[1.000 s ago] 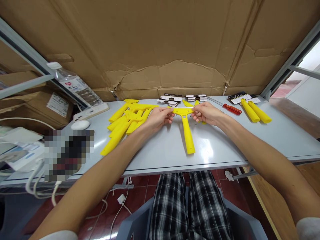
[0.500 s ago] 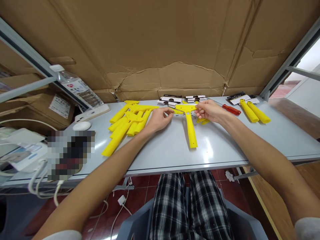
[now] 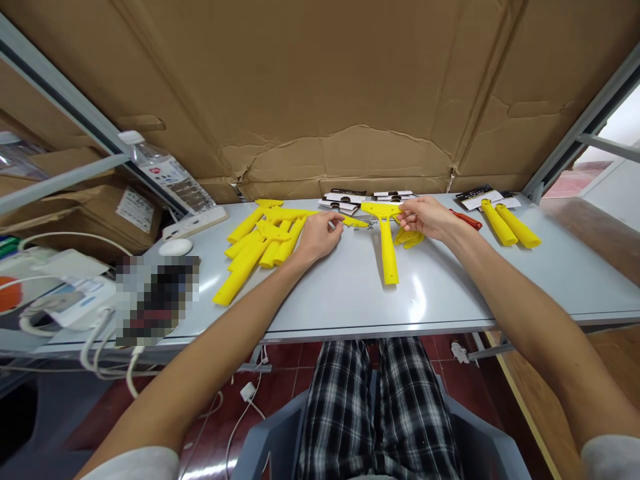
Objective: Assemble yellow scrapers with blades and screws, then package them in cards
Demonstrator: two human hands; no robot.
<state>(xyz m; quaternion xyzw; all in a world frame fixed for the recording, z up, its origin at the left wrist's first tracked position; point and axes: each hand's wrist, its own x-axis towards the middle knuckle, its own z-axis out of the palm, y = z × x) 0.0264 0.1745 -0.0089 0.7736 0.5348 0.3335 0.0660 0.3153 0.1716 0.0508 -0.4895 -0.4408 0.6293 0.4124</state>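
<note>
My right hand (image 3: pixel 424 217) pinches one end of the head of a yellow T-shaped scraper (image 3: pixel 389 250), whose handle points toward me. My left hand (image 3: pixel 320 235) is closed, thumb and forefinger together; whatever is in the pinch is too small to make out. Just beyond its fingertips a flat yellow piece (image 3: pixel 356 222) lies beside a scatter of small screws (image 3: pixel 371 225). More yellow pieces (image 3: pixel 410 238) lie under my right hand. Left of my left hand is a heap of several yellow scrapers (image 3: pixel 245 267).
Black-and-white cardboard packs (image 3: pixel 345 197) stand at the back. A red screwdriver (image 3: pixel 466 219), partly hidden, and two yellow handles (image 3: pixel 511 223) lie right. Along the left are a water bottle (image 3: pixel 173 175), a power strip (image 3: pixel 196 223), a white oval object (image 3: pixel 175 247) and a blurred-out object (image 3: pixel 157 300).
My right hand has drawn the scraper a little to the right, away from my left hand. The gap between them has widened. The view has shifted slightly.
</note>
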